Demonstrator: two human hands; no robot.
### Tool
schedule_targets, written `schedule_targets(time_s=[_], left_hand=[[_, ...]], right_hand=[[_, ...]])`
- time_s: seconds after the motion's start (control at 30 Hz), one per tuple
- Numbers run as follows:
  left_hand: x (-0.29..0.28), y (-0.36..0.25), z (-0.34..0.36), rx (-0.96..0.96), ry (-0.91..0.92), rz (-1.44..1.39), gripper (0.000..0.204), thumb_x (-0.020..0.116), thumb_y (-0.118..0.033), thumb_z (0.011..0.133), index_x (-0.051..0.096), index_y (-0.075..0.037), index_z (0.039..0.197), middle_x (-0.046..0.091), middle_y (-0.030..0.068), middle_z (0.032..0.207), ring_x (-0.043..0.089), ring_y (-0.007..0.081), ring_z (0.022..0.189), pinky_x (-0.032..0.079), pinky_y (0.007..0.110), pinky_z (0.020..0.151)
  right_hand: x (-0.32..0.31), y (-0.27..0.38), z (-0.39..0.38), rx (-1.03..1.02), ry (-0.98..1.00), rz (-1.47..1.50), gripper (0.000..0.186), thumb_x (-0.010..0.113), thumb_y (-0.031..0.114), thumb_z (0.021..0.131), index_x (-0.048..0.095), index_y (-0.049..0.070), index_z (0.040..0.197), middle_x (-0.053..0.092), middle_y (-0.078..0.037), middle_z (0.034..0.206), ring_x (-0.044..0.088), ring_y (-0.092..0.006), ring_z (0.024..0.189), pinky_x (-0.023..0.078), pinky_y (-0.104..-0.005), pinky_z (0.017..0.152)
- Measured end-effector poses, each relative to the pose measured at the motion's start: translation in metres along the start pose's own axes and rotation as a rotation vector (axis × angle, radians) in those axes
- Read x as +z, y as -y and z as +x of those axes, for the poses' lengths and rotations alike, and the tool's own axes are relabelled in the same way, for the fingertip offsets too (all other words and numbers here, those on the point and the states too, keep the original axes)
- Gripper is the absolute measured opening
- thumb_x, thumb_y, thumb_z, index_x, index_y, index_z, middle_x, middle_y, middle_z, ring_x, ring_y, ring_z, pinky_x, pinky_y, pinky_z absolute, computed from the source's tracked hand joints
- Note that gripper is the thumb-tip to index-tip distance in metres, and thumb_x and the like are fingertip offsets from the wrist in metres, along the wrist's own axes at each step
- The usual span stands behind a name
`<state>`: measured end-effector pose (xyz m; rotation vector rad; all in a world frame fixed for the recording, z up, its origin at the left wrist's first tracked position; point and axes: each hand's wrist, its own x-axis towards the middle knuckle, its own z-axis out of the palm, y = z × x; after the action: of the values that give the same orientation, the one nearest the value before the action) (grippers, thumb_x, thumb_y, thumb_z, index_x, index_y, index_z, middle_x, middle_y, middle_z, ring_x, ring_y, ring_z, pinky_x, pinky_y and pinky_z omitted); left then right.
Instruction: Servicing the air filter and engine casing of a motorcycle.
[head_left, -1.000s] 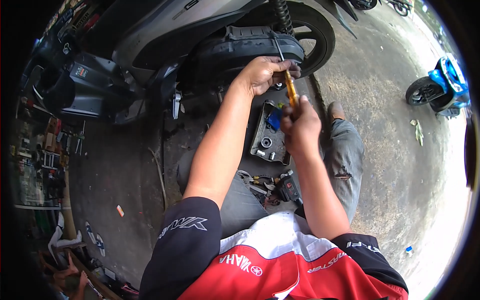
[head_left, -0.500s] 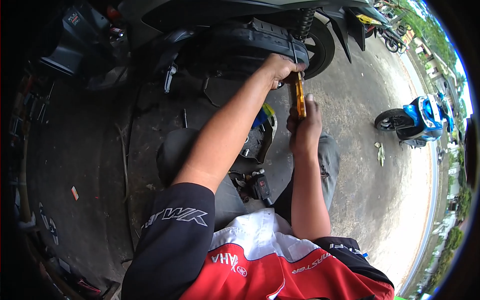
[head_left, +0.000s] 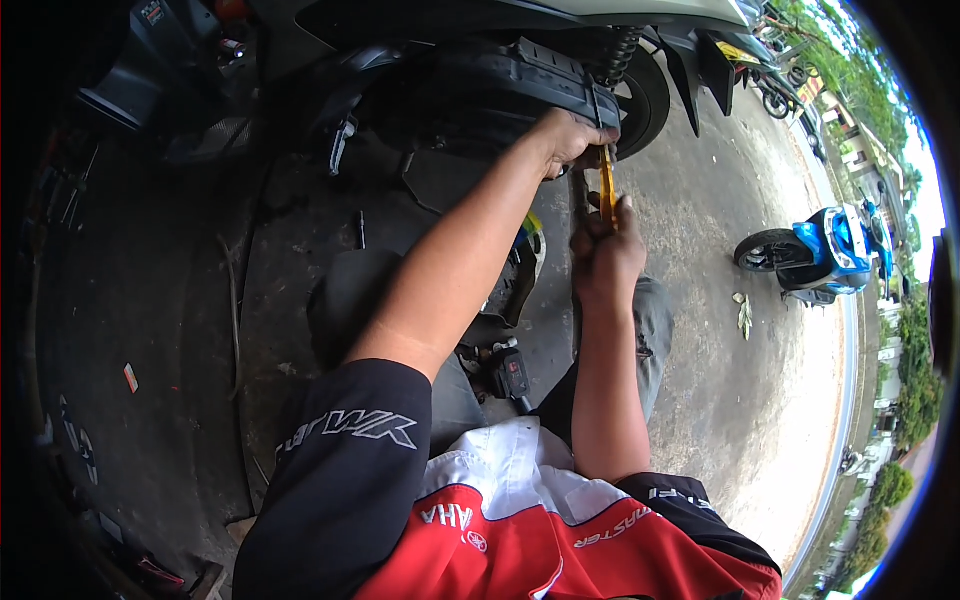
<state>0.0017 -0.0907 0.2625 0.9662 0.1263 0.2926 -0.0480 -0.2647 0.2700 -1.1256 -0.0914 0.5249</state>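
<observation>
A screwdriver with an amber handle point(head_left: 607, 188) points away from me, and its thin shaft reaches up to the rear end of the scooter's black transmission cover point(head_left: 470, 95). The lower end of that handle is in my right hand point(head_left: 610, 262), with the thumb lying along it. My left hand point(head_left: 572, 140) is closed around the screwdriver where handle meets shaft, close against the cover; its fingertips are partly hidden. What the tip touches is too small to make out.
Between my knees lie a black cordless power tool point(head_left: 514, 375) and a curved dark cover part point(head_left: 522, 290). A slim metal tool point(head_left: 362, 230) rests on the floor to the left. Behind the cover are a coil spring point(head_left: 620, 55) and the rear wheel point(head_left: 650, 105). A blue scooter point(head_left: 840, 250) stands at right.
Both hands keep their hold on the screwdriver. The amber handle looks slightly turned, and my right hand sits a little lower. The whole view has shifted slightly.
</observation>
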Motion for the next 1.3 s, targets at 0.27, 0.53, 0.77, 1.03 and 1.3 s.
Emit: schedule_targets(time_s=[0.27, 0.53, 0.77, 1.03, 1.3], left_hand=[[-0.007, 0.001, 0.006, 0.165, -0.119, 0.314, 0.018, 0.077, -0.015, 0.089, 0.073, -0.001, 0.100, 0.074, 0.0104, 0.091, 0.073, 0.0217, 0.083, 0.059, 0.032, 0.074], [-0.014, 0.001, 0.012, -0.109, 0.055, 0.046, 0.018, 0.066, -0.011, 0.096, 0.070, 0.005, 0.104, 0.074, 0.0151, 0.093, 0.073, 0.0258, 0.087, 0.059, 0.035, 0.081], [-0.033, -0.002, 0.012, -0.244, 0.156, 0.154, 0.034, 0.062, -0.036, 0.099, 0.069, -0.003, 0.106, 0.073, 0.0092, 0.093, 0.070, 0.0201, 0.080, 0.055, 0.031, 0.070], [-0.058, 0.111, 0.018, -0.550, 0.275, 0.777, 0.045, 0.063, -0.039, 0.099, 0.066, 0.002, 0.116, 0.073, 0.0191, 0.096, 0.074, 0.0281, 0.080, 0.058, 0.039, 0.072], [-0.081, 0.329, -0.025, -0.804, -0.547, 1.378, 0.059, 0.082, -0.043, 0.080, 0.068, 0.002, 0.116, 0.068, 0.0233, 0.121, 0.068, 0.0353, 0.111, 0.056, 0.041, 0.095]], right_hand=[[-0.017, 0.003, 0.015, 0.170, 0.190, 0.222, 0.028, 0.054, 0.035, 0.102, 0.056, 0.007, 0.097, 0.053, -0.002, 0.069, 0.049, -0.0162, 0.053, 0.041, -0.0271, 0.051], [0.009, 0.017, 0.003, 0.027, 0.045, -0.176, 0.031, 0.055, 0.030, 0.104, 0.053, 0.004, 0.120, 0.053, -0.003, 0.072, 0.050, -0.0114, 0.055, 0.043, -0.0256, 0.052], [0.007, 0.015, 0.037, -0.656, -0.024, -1.393, 0.042, 0.052, 0.025, 0.100, 0.053, -0.006, 0.128, 0.067, -0.034, 0.105, 0.064, -0.0501, 0.102, 0.050, -0.0518, 0.088], [-0.064, 0.061, 0.056, 0.448, 0.540, 0.091, 0.037, 0.055, 0.042, 0.102, 0.061, 0.007, 0.093, 0.051, -0.003, 0.066, 0.040, -0.0105, 0.047, 0.032, -0.0256, 0.041], [-0.140, 0.076, 0.060, 0.106, -0.016, -0.538, 0.041, 0.050, 0.027, 0.106, 0.054, 0.001, 0.137, 0.057, -0.001, 0.084, 0.038, -0.0022, 0.055, 0.029, -0.0162, 0.047]])
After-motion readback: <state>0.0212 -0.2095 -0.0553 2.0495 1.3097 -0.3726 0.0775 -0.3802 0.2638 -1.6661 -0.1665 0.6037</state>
